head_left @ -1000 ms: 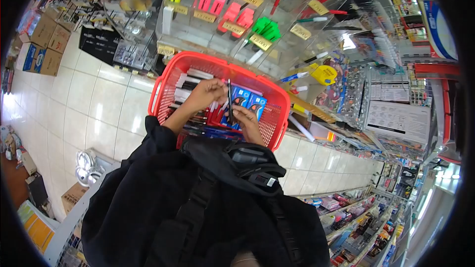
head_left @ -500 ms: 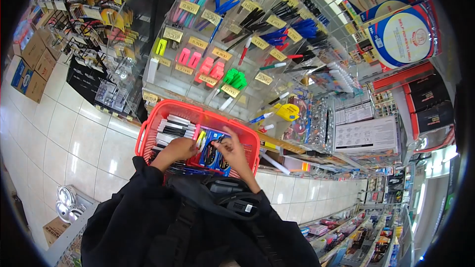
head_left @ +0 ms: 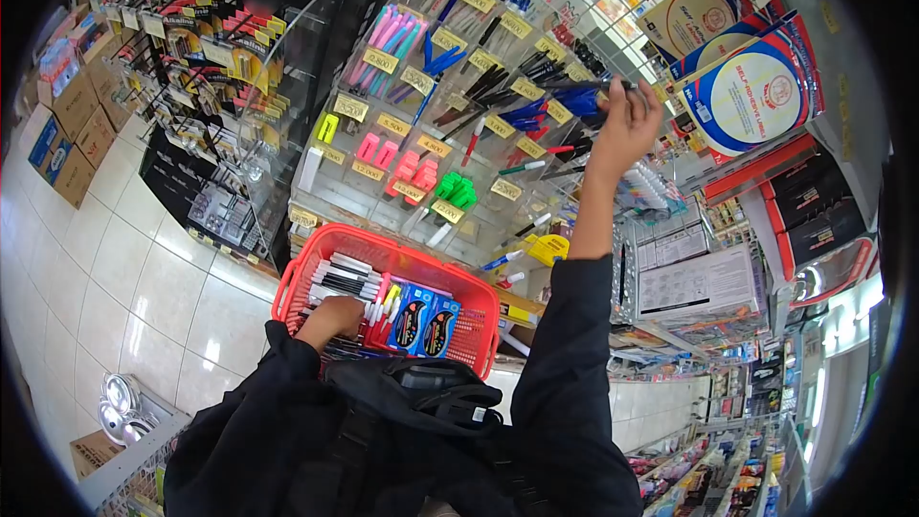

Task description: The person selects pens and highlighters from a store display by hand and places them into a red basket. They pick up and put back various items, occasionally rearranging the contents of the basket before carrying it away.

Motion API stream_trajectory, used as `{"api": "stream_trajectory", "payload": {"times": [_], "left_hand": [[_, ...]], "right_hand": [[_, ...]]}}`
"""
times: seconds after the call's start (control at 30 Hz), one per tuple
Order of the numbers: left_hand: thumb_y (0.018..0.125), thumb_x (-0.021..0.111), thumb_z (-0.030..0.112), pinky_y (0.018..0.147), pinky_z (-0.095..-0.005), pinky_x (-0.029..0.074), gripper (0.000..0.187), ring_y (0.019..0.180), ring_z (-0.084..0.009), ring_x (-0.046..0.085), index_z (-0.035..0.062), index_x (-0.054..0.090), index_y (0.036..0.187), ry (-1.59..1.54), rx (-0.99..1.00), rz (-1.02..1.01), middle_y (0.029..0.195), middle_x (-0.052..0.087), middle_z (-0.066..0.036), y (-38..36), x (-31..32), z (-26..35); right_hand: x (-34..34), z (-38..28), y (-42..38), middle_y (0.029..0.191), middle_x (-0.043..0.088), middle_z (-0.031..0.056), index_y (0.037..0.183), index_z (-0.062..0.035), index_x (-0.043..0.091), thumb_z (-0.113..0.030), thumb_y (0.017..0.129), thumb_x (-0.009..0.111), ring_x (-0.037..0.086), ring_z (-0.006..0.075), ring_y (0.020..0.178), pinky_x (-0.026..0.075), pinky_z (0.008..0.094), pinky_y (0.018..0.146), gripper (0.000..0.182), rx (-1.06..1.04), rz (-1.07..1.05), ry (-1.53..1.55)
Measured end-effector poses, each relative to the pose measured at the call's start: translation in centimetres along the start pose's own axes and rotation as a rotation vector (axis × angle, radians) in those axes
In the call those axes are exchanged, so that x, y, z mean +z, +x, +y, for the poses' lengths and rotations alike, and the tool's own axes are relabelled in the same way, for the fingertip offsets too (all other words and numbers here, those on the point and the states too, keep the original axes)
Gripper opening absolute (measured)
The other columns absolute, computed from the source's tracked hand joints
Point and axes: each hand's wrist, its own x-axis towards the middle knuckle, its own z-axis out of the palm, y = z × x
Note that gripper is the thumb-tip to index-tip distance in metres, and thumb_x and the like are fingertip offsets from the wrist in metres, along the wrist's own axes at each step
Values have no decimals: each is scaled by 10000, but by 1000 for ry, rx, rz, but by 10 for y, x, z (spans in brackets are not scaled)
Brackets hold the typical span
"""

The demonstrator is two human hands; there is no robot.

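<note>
A red plastic basket (head_left: 466, 273) stands against the shelf front. In it lie black-and-white markers (head_left: 347, 278), a yellow highlighter (head_left: 392, 298), red pens (head_left: 381, 325) and blue packs (head_left: 423, 316) with dark oval prints. My left hand (head_left: 335, 318) is inside the basket with its fingers curled among the markers; what they grip is hidden. My right hand (head_left: 627, 124) is raised to the upper right pen bins, fingers bent. A thin black pen (head_left: 586, 85) runs to its fingertips, above a bunch of blue pens (head_left: 579, 101).
Clear bins with yellow price tags hold pink highlighters (head_left: 414, 175), green highlighters (head_left: 458, 190) and pastel pens (head_left: 394, 33). Round label packs (head_left: 756, 91) hang to the right. Hanging battery packs (head_left: 251, 62), cartons (head_left: 72, 139) and tiled floor (head_left: 158, 287) lie left.
My right hand has left the basket and reached up to the right, to the pen bins. My left hand stays in the basket, slightly lower. The blue packs are now uncovered.
</note>
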Motion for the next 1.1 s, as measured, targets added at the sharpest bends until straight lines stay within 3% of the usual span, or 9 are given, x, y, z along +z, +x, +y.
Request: {"api": "stream_trajectory", "payload": {"times": [0.27, 0.4, 0.5, 0.63, 0.77, 0.8, 0.9, 0.93, 1.1], "left_hand": [[665, 776, 235, 787, -457, 526, 357, 916, -369, 660, 29, 699, 947, -26, 31, 37, 947, 689, -184, 6, 8, -10], [684, 751, 237, 788, -455, 527, 328, 906, -372, 659, 34, 699, 936, -32, 36, 65, 940, 687, -188, 9, 11, -11], [710, 725, 248, 787, -454, 527, 306, 898, -374, 657, 35, 699, 928, -53, 36, 74, 934, 685, -194, 9, 13, -12], [737, 699, 273, 788, -455, 526, 305, 901, -375, 654, 31, 696, 922, -40, 34, 77, 937, 681, -201, 14, 14, -11], [748, 691, 294, 800, -454, 520, 314, 904, -375, 649, 33, 694, 921, -40, 50, 102, 932, 679, -200, 17, 19, -13], [750, 690, 302, 803, -454, 518, 318, 904, -375, 648, 34, 695, 921, -41, 54, 119, 930, 679, -200, 17, 18, -13], [752, 690, 324, 804, -451, 515, 332, 906, -373, 646, 37, 691, 918, -44, 43, 83, 925, 677, -197, 16, 15, -11], [742, 710, 312, 804, -448, 521, 337, 923, -367, 648, 29, 694, 925, -47, 43, 84, 948, 678, -195, 14, 13, -9], [726, 744, 293, 808, -440, 533, 352, 961, -354, 654, 23, 702, 948, -73, 6, 75, 998, 680, -193, 10, 7, -9]], "right_hand": [[34, 61, 31, 941, 652, 122, 1054, 30, 589, -75, 878, 666, 626, 142, 736, 514, 261, 669, 220, 122, -142, -247], [34, 70, 24, 954, 680, 124, 1156, -48, 656, -133, 850, 670, 634, 231, 870, 487, 370, 811, 317, -65, -200, -639], [25, 78, 26, 965, 683, 130, 1178, -91, 662, -155, 857, 660, 620, 243, 899, 472, 382, 838, 327, -285, -287, -949], [28, 59, 28, 853, 690, 100, 1076, -67, 684, -161, 870, 664, 646, 193, 809, 482, 342, 782, 227, 64, -270, -520], [29, 52, 39, 776, 680, 89, 1018, -26, 681, -145, 872, 652, 638, 143, 726, 503, 307, 716, 190, -19, -189, -459], [27, 56, 41, 797, 678, 45, 1052, -46, 684, -158, 862, 672, 606, 98, 721, 482, 250, 694, 221, -9, -183, -427], [25, 73, 44, 769, 689, 98, 1034, -78, 703, -207, 843, 677, 654, 183, 710, 504, 331, 752, 232, -26, -244, -584], [21, 79, 45, 894, 695, 93, 1086, -144, 708, -261, 836, 653, 648, 249, 870, 437, 422, 909, 281, 6, -362, -796], [20, 93, 28, 1177, 590, 73, 1181, -177, 679, -262, 831, 604, 470, 290, 1168, 258, 560, 1024, 368, -150, -417, -1062]]}}
